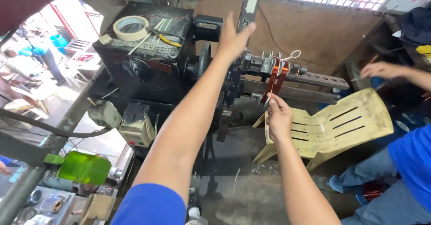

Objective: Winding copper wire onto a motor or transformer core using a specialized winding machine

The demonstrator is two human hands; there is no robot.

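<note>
Two hands up at a black winding machine (148,68). Left hand (233,38) reaches fwd w/ arm stretched out, palm against the dark upright bar (248,5) at the machine's top; fingers look loosely curled round its edge, thumb spread, though a firm grip can't be told from this angle. Right hand (279,117) sits lower, just under the copper wire coil (274,79), fingers pinched on the thin strand hanging from it. Coil is wound on the metal former (274,63) fixed to the horizontal shaft, right of the machine body, w/ a white tie loop above it. On top of the machine: roll of masking tape (130,27) and yellow-handled pliers (166,37), side by side. Pale plastic chair (341,124) stands tipped behind the right hand. Another person in a blue shirt (413,162) sits at far right, their hand (381,70) held over by the bench. Green translucent container (84,167) at lower left.
</note>
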